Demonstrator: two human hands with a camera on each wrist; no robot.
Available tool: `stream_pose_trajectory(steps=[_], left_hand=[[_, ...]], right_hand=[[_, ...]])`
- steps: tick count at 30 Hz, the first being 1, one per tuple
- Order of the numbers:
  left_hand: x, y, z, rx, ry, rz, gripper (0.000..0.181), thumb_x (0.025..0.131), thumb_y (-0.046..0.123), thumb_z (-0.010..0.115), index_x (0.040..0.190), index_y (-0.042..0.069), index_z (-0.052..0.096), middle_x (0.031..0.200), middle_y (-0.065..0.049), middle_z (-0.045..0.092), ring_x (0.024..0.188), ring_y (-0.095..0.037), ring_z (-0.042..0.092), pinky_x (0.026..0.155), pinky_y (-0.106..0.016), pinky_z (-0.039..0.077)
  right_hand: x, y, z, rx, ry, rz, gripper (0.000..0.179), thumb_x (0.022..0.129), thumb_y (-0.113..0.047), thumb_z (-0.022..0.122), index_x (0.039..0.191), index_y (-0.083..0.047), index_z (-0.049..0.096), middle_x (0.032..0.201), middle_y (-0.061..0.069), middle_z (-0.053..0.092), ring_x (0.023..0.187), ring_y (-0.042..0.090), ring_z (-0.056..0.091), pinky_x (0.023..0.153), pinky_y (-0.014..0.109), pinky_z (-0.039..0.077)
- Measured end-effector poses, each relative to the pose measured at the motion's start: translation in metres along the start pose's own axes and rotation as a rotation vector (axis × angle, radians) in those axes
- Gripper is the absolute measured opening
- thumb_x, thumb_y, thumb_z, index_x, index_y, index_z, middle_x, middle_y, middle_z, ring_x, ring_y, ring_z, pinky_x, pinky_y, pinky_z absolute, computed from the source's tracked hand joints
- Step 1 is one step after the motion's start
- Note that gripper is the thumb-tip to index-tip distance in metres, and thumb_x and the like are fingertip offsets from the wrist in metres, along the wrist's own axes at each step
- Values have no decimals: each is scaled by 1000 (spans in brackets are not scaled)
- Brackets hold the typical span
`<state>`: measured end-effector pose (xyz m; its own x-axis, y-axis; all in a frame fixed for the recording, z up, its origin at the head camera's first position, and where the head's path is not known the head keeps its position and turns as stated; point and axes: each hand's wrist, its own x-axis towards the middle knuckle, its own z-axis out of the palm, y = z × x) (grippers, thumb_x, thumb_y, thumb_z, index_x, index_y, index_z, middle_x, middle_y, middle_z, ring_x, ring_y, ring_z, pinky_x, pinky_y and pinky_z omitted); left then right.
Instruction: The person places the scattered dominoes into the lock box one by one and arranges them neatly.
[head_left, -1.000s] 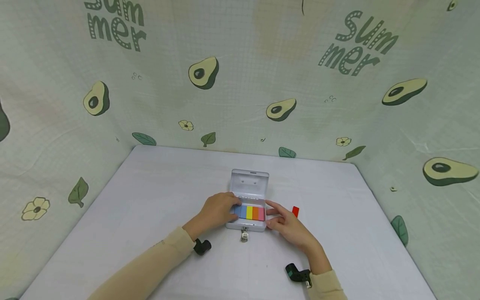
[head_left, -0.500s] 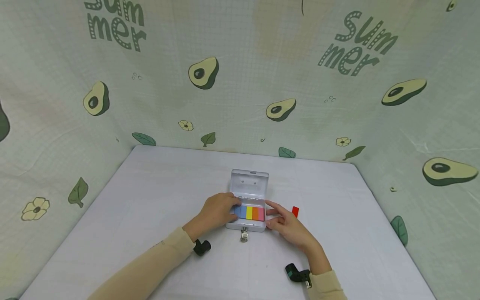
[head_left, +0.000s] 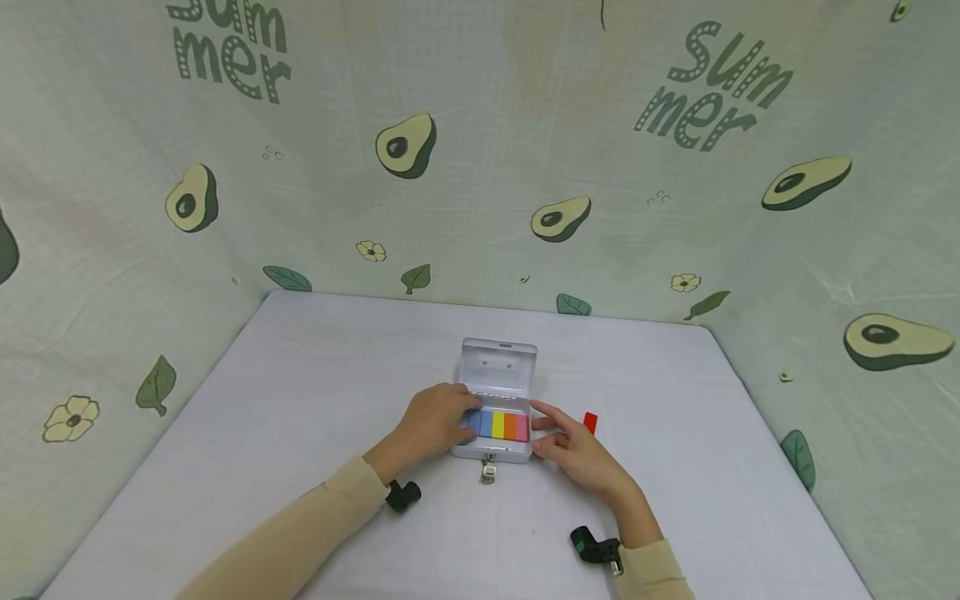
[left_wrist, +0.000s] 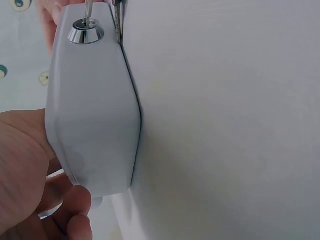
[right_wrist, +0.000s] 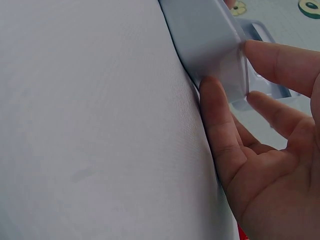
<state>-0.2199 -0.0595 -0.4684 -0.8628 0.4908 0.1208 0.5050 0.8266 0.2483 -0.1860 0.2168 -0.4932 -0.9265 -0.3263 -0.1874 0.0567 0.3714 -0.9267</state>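
A small grey metal cash box stands on the table, lid raised. Inside lies a row of flat coloured blocks: two blue, then yellow, orange and pink. My left hand reaches over the left wall, thumb and index finger at either end of the leftmost blue block. In the left wrist view its other fingers curl outside the box's side. My right hand rests its fingertips against the right wall; in the right wrist view one fingertip touches low on that side, another the rim.
A red block lies on the white table just beyond my right hand. A key hangs from the front lock. Cloth walls printed with avocados enclose the back and sides.
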Motion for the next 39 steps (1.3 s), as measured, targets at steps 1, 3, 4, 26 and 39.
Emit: stream_pose_trajectory(steps=[1,3,4,26,39], left_hand=[[0,-1,0,1,6,7,44,85,30,92,125,18,80,124,-2,76,108,-22,71,92,-37,60],[0,-2,-1,1,15,20,45,85,31,92,126,19,79,124,-2,75,108,-21,71,92,-37,60],[-1,-2,-2,-4,19,24,45,85,31,92,127,19,79,125,-1,75,109,-21,70,92,-38,60],[-18,-23,-13,-344,72,-87,72,83,36,93,147,21,64,131,-5,63,103,-19,68,84,-35,58],[-28,-33,-2,-590,36,-128,76,85,32,92,152,19,58,134,-6,64,107,-18,64,88,-34,56]], right_hand=[[0,0,0,0,0,0,67,103,-21,72,163,-22,43,148,14,55,110,23,69,99,35,52],[0,0,0,-1,-1,-1,67,103,-21,72,163,-22,43,148,15,55,110,23,69,99,34,52],[0,0,0,-1,-1,-1,67,103,-21,72,163,-22,43,148,14,55,110,23,69,99,34,52],[-1,-4,1,-35,12,12,66,103,-21,70,163,-22,43,147,13,57,107,22,68,95,29,52],[1,-2,2,-38,8,4,66,103,-22,70,163,-22,43,148,13,56,106,22,68,97,33,51]])
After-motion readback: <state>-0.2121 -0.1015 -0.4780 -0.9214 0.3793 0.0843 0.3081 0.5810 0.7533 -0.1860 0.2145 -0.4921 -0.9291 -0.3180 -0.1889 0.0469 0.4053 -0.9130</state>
